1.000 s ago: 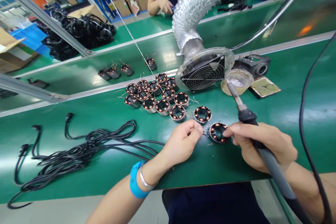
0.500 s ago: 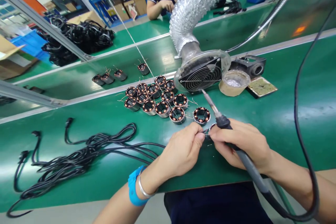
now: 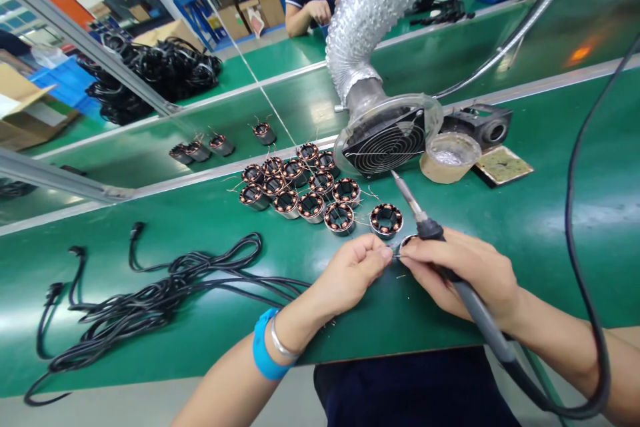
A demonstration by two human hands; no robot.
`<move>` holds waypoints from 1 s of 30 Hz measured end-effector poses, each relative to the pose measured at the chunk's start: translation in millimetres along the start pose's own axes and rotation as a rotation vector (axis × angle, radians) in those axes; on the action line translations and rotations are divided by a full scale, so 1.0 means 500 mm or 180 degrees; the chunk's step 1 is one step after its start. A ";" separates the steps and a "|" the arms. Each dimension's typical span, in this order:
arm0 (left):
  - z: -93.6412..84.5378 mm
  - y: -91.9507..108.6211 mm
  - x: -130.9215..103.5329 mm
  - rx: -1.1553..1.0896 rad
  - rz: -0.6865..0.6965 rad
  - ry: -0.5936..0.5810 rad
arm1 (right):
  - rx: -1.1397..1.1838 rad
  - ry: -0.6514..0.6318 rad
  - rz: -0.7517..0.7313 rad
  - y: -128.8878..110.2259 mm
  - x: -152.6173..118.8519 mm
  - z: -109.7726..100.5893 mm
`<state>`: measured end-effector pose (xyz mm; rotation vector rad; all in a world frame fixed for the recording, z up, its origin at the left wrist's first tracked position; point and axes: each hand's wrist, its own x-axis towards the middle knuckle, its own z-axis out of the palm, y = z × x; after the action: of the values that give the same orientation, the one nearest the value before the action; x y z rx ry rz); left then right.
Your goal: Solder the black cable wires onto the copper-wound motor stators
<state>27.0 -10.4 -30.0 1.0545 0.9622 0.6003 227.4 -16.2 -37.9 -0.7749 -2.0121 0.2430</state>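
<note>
My right hand (image 3: 465,273) is wrapped round a soldering iron (image 3: 463,287), whose bare metal tip points up and away from me, toward the fan. The thumb and index finger of that hand also pinch close to a stator (image 3: 406,240), mostly hidden behind them. Facing it, my left hand (image 3: 355,273) is closed in a pinch on a thin wire (image 3: 395,256) that spans the small gap between the hands. Just beyond the fingers stands another wound stator (image 3: 386,220), upright with its copper coils showing. Several more stators (image 3: 311,207) are grouped behind and to the left.
Black power cords (image 3: 165,293) lie tangled at left, running under my left forearm. A fume fan (image 3: 387,147) on a silver duct (image 3: 355,27) stands at the back. Beside it are a round tub (image 3: 450,159), a sponge tray (image 3: 503,167) and an iron stand (image 3: 480,123). Someone sits opposite.
My left hand has turned slightly, and the dark piece between the fingertips now shows as a thin line. The right hand keeps the soldering iron. The whole view has shifted a little.
</note>
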 end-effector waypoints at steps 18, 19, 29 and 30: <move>0.015 -0.011 -0.014 0.0325 0.0157 0.0570 | 0.0167 -0.0048 0.0278 -0.005 -0.002 -0.001; 0.017 -0.013 -0.015 0.0317 0.0145 0.0576 | 0.0167 0.0005 0.0266 -0.010 -0.006 -0.005; 0.023 -0.025 -0.020 0.0282 0.0184 0.0558 | 0.0006 -0.0512 0.0363 -0.065 -0.009 -0.115; 0.022 -0.025 -0.020 0.0287 0.0199 0.0550 | 0.0054 -0.0665 0.0365 -0.067 -0.007 -0.124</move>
<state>31.8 -28.5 -36.0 1.1295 1.1185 0.7139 265.8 -52.6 9.0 -0.8860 -2.1599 0.4218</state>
